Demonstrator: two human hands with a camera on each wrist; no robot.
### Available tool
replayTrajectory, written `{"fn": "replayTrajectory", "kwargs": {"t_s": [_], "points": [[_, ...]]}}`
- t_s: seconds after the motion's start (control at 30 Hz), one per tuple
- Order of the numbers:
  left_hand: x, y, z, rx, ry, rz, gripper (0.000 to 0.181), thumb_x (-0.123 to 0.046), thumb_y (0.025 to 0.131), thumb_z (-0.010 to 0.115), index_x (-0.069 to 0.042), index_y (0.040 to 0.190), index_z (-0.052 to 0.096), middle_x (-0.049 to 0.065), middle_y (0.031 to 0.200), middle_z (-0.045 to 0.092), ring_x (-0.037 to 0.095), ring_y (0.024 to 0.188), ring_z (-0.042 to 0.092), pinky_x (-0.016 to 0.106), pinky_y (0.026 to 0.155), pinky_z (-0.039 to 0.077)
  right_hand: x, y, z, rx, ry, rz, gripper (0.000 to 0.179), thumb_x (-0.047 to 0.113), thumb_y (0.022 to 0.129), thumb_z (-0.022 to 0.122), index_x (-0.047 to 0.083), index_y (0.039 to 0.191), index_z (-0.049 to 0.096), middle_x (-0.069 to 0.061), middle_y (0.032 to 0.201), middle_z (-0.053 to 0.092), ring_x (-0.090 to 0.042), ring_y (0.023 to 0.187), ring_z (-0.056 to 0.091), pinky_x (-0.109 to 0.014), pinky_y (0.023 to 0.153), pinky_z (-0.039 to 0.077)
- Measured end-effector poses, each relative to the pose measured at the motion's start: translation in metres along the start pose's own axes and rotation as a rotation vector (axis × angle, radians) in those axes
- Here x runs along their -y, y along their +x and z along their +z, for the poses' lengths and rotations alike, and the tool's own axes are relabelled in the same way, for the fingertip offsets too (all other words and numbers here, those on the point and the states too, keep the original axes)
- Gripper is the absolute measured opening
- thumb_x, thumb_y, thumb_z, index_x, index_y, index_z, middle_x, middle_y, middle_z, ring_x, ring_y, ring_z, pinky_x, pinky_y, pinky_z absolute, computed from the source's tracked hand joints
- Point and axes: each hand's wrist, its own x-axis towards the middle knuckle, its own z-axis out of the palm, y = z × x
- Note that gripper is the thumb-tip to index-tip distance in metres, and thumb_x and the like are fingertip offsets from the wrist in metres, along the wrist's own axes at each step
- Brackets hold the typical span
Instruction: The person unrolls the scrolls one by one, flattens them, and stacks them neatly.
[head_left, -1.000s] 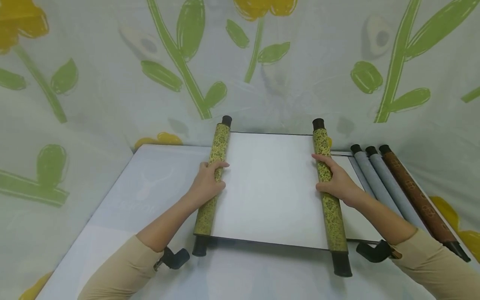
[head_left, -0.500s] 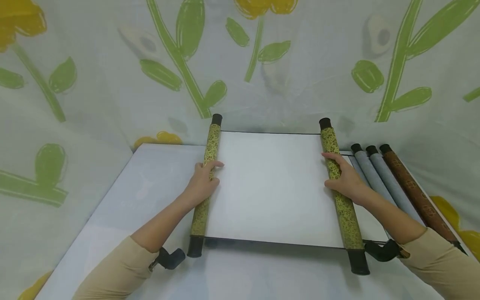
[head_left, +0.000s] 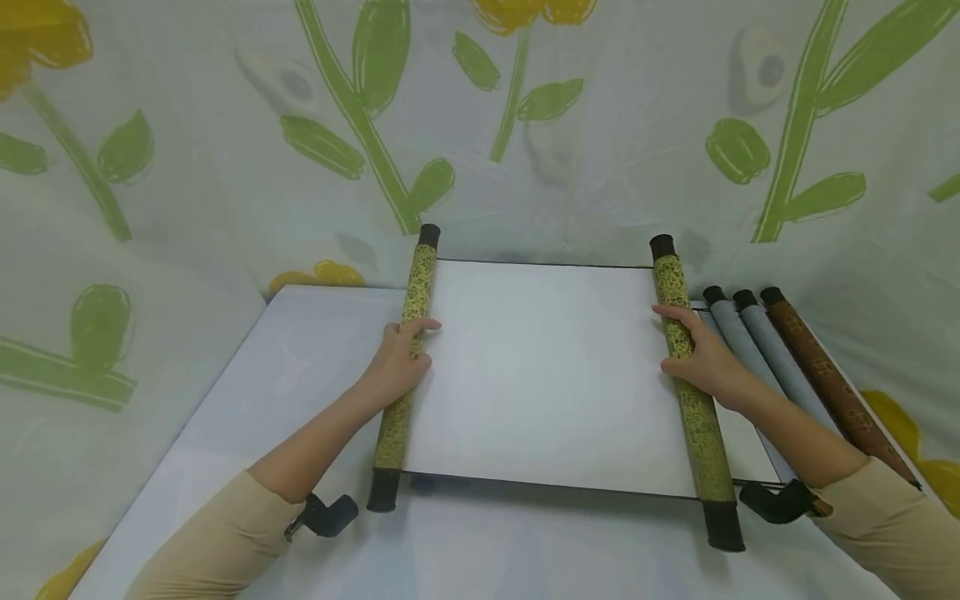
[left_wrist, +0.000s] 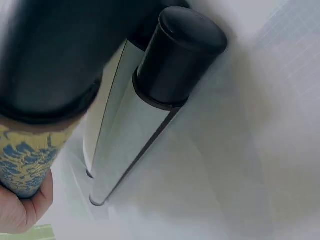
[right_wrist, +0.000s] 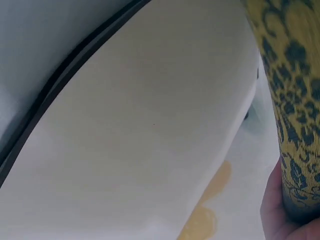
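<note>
A partly unrolled scroll spans the middle of the head view, its white sheet (head_left: 540, 375) stretched between two yellow-green patterned rolls with black end knobs. My left hand (head_left: 393, 364) grips the left roll (head_left: 394, 433), fingers over the top and thumb on the sheet side. Around the right roll (head_left: 707, 446) curls my right hand (head_left: 708, 360) in the same way. In the left wrist view, the roll's yellow cloth (left_wrist: 27, 155) carries blue flowers, and a pale roll with a black end knob (left_wrist: 182, 55) lies beyond it. The right wrist view has the patterned roll (right_wrist: 295, 100) beside the curved sheet (right_wrist: 140, 130).
Two grey scrolls (head_left: 750, 354) and a brown patterned scroll (head_left: 825, 367) lie side by side at the table's right. Part of another white sheet (head_left: 746, 442) shows under the right roll. Behind the white table (head_left: 247, 433) hangs a flower-printed curtain (head_left: 615, 183).
Both hands have moved apart, the left roll going left and the right roll going right. A wider stretch of white sheet now shows between them.
</note>
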Motion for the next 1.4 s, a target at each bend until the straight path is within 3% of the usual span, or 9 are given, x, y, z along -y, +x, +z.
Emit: {"fn": "replayTrajectory", "kwargs": {"t_s": [0.17, 0.33, 0.47, 0.67, 0.87, 1.0, 1.2, 1.4], "points": [[0.005, 0.003, -0.002, -0.017, -0.001, -0.003, 0.046, -0.012, 0.092, 0.056, -0.018, 0.137, 0.046, 0.025, 0.13, 0.035, 0.034, 0.103, 0.045, 0.045, 0.081, 0.044, 0.0, -0.002, -0.002, -0.009, 0.002, -0.003, 0.085, -0.006, 0.079, 0.058, 0.011, 0.151, 0.017, -0.027, 0.154, 0.006, -0.045, 0.132, 0.018, -0.057, 0.09, 0.032], [0.008, 0.004, -0.007, -0.02, 0.004, -0.028, 0.056, -0.019, 0.086, 0.069, -0.021, 0.137, 0.045, 0.024, 0.135, 0.036, 0.038, 0.116, 0.044, 0.054, 0.092, 0.041, 0.0, -0.005, -0.005, -0.025, -0.005, -0.008, 0.089, 0.009, 0.082, 0.072, 0.012, 0.151, 0.017, -0.028, 0.153, 0.009, -0.05, 0.136, 0.016, -0.065, 0.099, 0.026], [0.01, 0.003, -0.01, -0.008, 0.001, -0.008, 0.056, -0.016, 0.087, 0.067, -0.019, 0.138, 0.045, 0.026, 0.138, 0.034, 0.04, 0.122, 0.041, 0.056, 0.096, 0.038, -0.003, -0.007, -0.009, -0.009, 0.007, -0.022, 0.087, 0.014, 0.083, 0.072, 0.013, 0.151, 0.019, -0.026, 0.154, 0.01, -0.049, 0.138, 0.011, -0.066, 0.101, 0.021], [0.013, 0.003, -0.015, -0.004, 0.009, 0.044, 0.048, -0.008, 0.091, 0.055, -0.016, 0.137, 0.045, 0.025, 0.137, 0.036, 0.038, 0.118, 0.04, 0.054, 0.094, 0.038, -0.009, -0.008, -0.015, 0.041, 0.014, -0.067, 0.071, 0.008, 0.089, 0.062, 0.01, 0.149, 0.023, -0.024, 0.155, 0.011, -0.048, 0.139, 0.007, -0.068, 0.101, 0.019], [0.021, 0.002, -0.019, -0.024, 0.017, 0.071, 0.045, -0.005, 0.091, 0.049, -0.014, 0.135, 0.05, 0.025, 0.134, 0.038, 0.035, 0.11, 0.041, 0.05, 0.089, 0.039, -0.015, -0.009, -0.018, 0.042, -0.011, -0.093, 0.067, 0.0, 0.09, 0.055, 0.006, 0.149, 0.024, -0.027, 0.153, 0.013, -0.048, 0.137, 0.011, -0.064, 0.097, 0.024], [0.024, 0.002, -0.02, -0.018, 0.032, 0.034, 0.046, -0.013, 0.091, 0.058, -0.016, 0.136, 0.049, 0.026, 0.136, 0.037, 0.04, 0.121, 0.04, 0.056, 0.096, 0.036, -0.016, -0.01, -0.018, 0.026, -0.017, -0.069, 0.071, 0.009, 0.089, 0.063, 0.006, 0.149, 0.024, -0.026, 0.153, 0.013, -0.049, 0.138, 0.01, -0.066, 0.098, 0.023], [0.023, 0.003, -0.024, -0.005, 0.042, -0.046, 0.062, -0.024, 0.081, 0.075, -0.019, 0.137, 0.048, 0.027, 0.141, 0.034, 0.044, 0.129, 0.035, 0.059, 0.098, 0.036, -0.01, -0.011, -0.017, 0.008, -0.026, -0.043, 0.086, 0.018, 0.08, 0.076, 0.005, 0.148, 0.025, -0.027, 0.153, 0.013, -0.05, 0.137, 0.01, -0.069, 0.1, 0.019], [0.026, 0.002, -0.026, 0.0, 0.024, -0.014, 0.058, -0.017, 0.083, 0.072, -0.017, 0.136, 0.048, 0.024, 0.144, 0.033, 0.043, 0.134, 0.029, 0.06, 0.102, 0.032, -0.009, -0.01, -0.018, 0.022, -0.052, -0.037, 0.085, 0.017, 0.08, 0.075, 0.005, 0.148, 0.025, -0.028, 0.152, 0.014, -0.051, 0.136, 0.012, -0.069, 0.099, 0.02]]}}
